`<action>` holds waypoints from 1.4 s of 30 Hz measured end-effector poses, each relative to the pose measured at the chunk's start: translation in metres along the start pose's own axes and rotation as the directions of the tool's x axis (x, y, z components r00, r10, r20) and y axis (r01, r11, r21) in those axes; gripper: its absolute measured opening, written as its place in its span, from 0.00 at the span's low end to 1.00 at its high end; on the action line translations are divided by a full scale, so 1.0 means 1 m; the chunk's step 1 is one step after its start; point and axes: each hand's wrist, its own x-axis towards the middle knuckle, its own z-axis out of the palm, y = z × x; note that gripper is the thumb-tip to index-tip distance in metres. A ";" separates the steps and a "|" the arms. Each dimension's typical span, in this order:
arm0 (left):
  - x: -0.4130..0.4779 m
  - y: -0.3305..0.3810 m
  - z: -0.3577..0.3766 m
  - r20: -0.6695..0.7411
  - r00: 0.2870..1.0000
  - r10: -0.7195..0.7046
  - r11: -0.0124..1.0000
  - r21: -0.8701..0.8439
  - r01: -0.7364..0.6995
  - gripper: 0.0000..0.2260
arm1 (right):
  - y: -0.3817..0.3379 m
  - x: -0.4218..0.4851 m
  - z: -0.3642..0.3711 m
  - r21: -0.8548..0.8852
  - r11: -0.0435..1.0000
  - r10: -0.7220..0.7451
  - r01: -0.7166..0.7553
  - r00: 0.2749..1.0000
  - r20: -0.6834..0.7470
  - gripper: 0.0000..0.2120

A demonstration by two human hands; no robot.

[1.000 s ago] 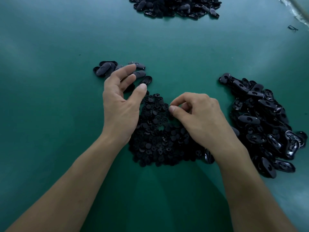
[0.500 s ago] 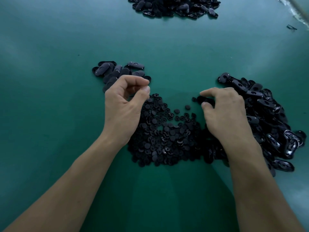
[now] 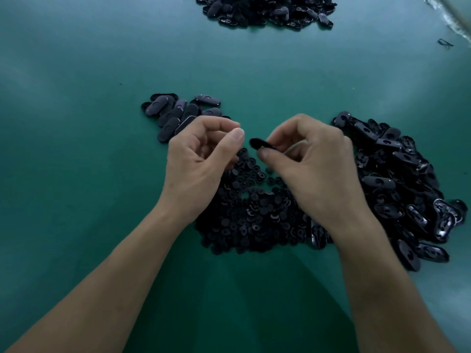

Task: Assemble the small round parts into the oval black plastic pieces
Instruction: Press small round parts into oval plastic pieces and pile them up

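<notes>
Green table (image 3: 76, 174), seen from above. A heap of oval pieces (image 3: 397, 189) lies to the right, a pile of small round parts (image 3: 249, 212) lies at centre beneath the wrists, and a small cluster of ovals (image 3: 175, 113) lies beyond the left hand. The right hand (image 3: 313, 164) pinches one oval piece (image 3: 257, 143) above the round parts. Its long axis runs roughly left to right, and its free end points at the left hand (image 3: 201, 159), which is just beside it but apart. The left thumb and forefinger meet tip to tip. Whether a round part sits between them cannot be told. Judged next: bring the left fingertips to the free end.
</notes>
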 end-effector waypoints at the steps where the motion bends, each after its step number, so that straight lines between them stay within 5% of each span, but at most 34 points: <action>1: -0.001 0.001 0.001 0.016 1.000 0.005 1.000 0.014 -0.005 0.06 | -0.003 -0.001 0.004 0.013 0.999 -0.033 0.033 0.999 0.002 0.08; 12: 0.001 -0.003 0.000 0.028 0.999 -0.025 0.997 -0.076 0.027 0.07 | -0.001 -0.004 0.015 0.100 0.994 -0.048 0.046 0.999 0.019 0.08; 20: 0.001 -0.002 -0.002 -0.030 1.000 -0.004 0.999 -0.052 0.002 0.05 | 0.014 -0.006 0.018 -0.374 0.925 0.132 -0.064 0.979 0.158 0.16; 30: 0.002 -0.002 -0.001 -0.009 1.000 -0.010 0.997 -0.082 0.010 0.06 | 0.014 -0.005 0.021 -0.292 0.952 0.141 -0.093 0.979 0.149 0.03; 42: 0.002 -0.003 0.000 -0.030 0.999 -0.014 0.996 -0.086 0.012 0.05 | 0.012 -0.005 0.021 -0.312 0.943 0.182 -0.117 0.965 0.188 0.03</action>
